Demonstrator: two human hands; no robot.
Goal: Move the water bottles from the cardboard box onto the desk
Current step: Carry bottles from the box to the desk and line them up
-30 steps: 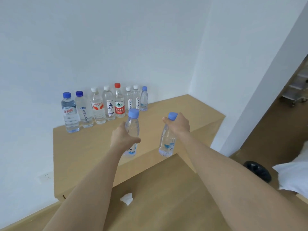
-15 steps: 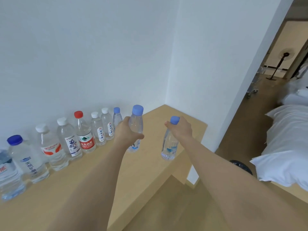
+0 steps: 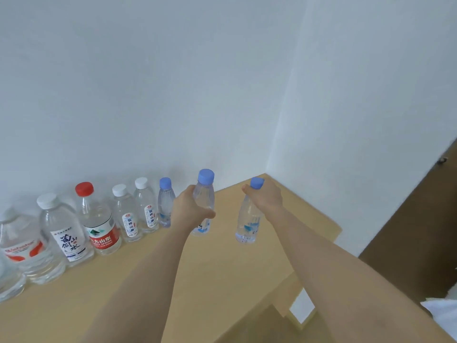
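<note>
two held bottles (image 3: 206,194) (image 3: 247,224), seven on desk (image 3: 222,268)

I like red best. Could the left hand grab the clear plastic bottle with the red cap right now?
Probably not yet: the left hand grips a clear plastic blue-capped bottle. Nothing stands before the red-capped bottle.

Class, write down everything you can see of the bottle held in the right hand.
The right bottle is small and of clear plastic. It looks full of water and has a blue cap and a pale label printed in blue, with a barcode near the base. It hangs roughly upright over the desk; whether its base touches the desk cannot be told. The right hand grips its neck from above, just under the cap.
</note>
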